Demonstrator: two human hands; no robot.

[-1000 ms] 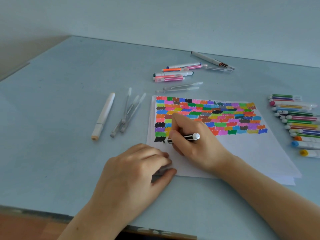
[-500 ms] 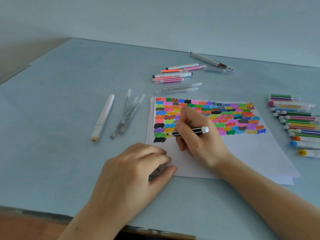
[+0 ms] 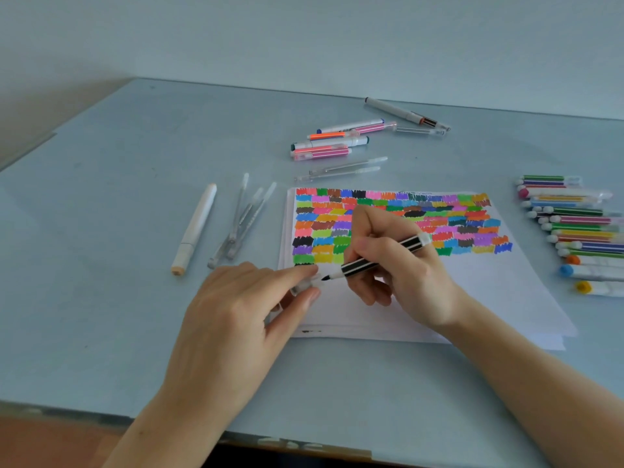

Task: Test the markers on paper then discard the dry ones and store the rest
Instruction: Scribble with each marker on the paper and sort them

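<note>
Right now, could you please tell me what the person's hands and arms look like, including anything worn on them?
Both the left hand and the right hand are bare: no gloves, rings, watch or bracelet show. Both forearms are uncovered as far as the picture's edge, with no sleeve in view. The fingernails that show are short and look unpainted. No marks or tattoos are visible.

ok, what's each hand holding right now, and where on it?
Right hand grips the black-striped marker around mid-barrel, tip exposed. Left hand pinches a clear cap between thumb and index fingertip, right next to the tip.
</note>
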